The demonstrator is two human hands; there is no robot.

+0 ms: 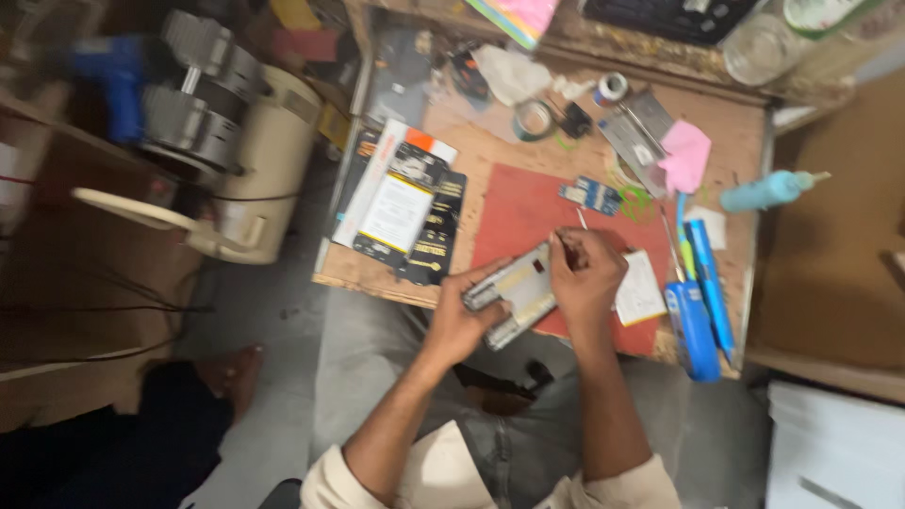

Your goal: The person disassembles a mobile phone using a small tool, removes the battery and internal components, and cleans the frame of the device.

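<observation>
gripping an opened phone [517, 290] from its lower edge, the left hand [462, 320] has its fingers curled under the silver body and the thumb laid along the near side, so the device sits tilted above the front edge of the red mat [528, 212]. the right hand [586, 273] is closed around a thin tool [577, 226] (only its pale tip shows above the knuckles), with the fingers resting on the phone's upper right end. the phone lies between both hands, over the near side of the small wooden table [452, 141].

to the left of the mat, a stack of black and white boxes [405, 212] leans across the table's corner. just right of the right hand sits a white card [641, 290], and beyond it a blue tool [696, 302] lies along the table's right side. a small blue circuit board [590, 194] rests on the mat's far edge, with a pink cloth [686, 155] and a roll of tape [534, 120] farther back. off the table to the left stands a cream-coloured machine [269, 170].
</observation>
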